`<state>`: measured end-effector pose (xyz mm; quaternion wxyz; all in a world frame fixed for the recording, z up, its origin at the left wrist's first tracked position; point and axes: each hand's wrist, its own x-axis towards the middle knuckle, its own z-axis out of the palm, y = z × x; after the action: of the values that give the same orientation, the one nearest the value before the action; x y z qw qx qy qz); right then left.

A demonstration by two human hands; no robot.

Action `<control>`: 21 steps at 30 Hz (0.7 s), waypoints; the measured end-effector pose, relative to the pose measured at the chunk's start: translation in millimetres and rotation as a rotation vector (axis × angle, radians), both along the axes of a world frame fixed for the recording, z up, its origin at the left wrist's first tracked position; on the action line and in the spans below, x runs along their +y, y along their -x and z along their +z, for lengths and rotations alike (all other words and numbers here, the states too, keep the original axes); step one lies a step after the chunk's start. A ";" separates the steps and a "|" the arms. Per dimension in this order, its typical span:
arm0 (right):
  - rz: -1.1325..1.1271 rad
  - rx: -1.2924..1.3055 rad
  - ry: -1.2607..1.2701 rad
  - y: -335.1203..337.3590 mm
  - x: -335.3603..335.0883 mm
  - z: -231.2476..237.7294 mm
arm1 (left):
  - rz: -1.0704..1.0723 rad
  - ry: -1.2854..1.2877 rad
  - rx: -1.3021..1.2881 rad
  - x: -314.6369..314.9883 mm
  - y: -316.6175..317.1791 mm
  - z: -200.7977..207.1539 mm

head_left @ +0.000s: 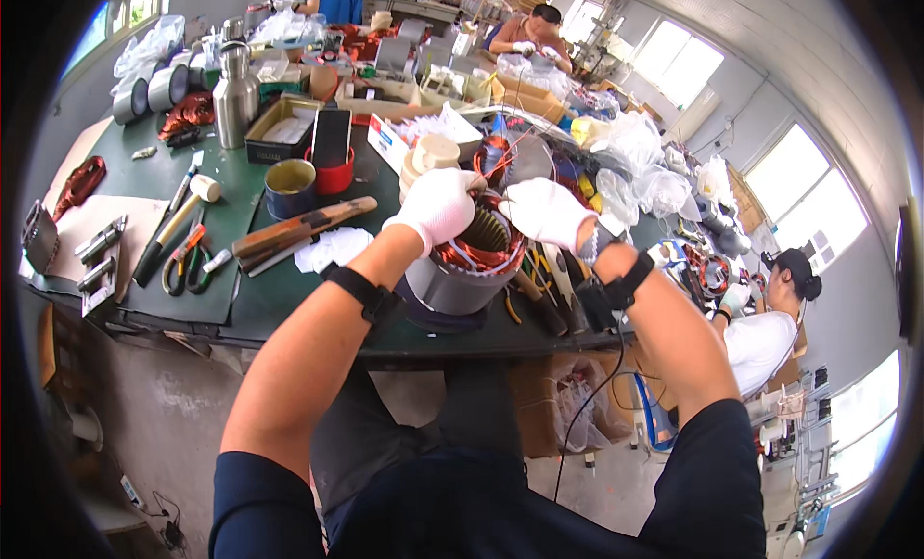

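A grey cylindrical motor stator (460, 292) with red-brown copper windings (464, 257) stands upright at the bench's near edge, its slotted bore facing up. My left hand (436, 209), in a white glove, rests over the stator's left rim with fingertips pinched together. Across the opening, my right hand (549, 213), also gloved in white, has its fingers drawn together at the far right rim. Whatever is between the fingertips of either hand is too small to make out. Loose copper wires (494, 158) rise just behind the stator, between my hands.
Left of the stator lie wooden sticks (306, 226), a mallet (205, 188) and scissors (179, 261). A phone (332, 136) stands in a red container (334, 177) beside a steel bottle (234, 95). Hand tools (547, 282) lie right. Co-workers sit at the far side (532, 41) and right (767, 338).
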<state>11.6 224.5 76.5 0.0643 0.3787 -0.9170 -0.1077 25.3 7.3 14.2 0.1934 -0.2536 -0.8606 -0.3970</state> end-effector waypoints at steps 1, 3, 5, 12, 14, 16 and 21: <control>-0.110 -0.065 0.087 -0.5 4.3 -0.2 | 0.031 0.005 -0.037 -2.2 -1.9 -0.4; -0.073 0.000 0.360 -6.4 17.1 -3.3 | 0.044 -0.053 -0.065 -7.6 -5.1 -2.0; -0.248 -0.082 0.647 -14.2 28.0 -10.5 | 0.028 -0.068 -0.078 -12.6 -6.7 -3.0; -0.295 -0.273 0.921 -59.8 49.0 -34.3 | 0.010 0.127 0.242 -36.0 -2.9 18.8; -0.223 -0.192 0.918 -73.1 53.1 -43.2 | 0.015 0.092 -0.061 -54.7 1.8 38.2; -0.244 -0.149 0.905 -81.7 56.2 -55.9 | -0.101 -0.495 -0.430 -80.1 -5.8 51.6; -0.253 -0.181 0.966 -105.2 63.8 -107.7 | -0.241 -0.958 -0.153 -145.3 -37.3 64.1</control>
<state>116.9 288.3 -31.2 0.1387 0.1994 -0.9028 0.3549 62.7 -138.1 78.3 0.1774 -0.2040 -0.5577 -0.7848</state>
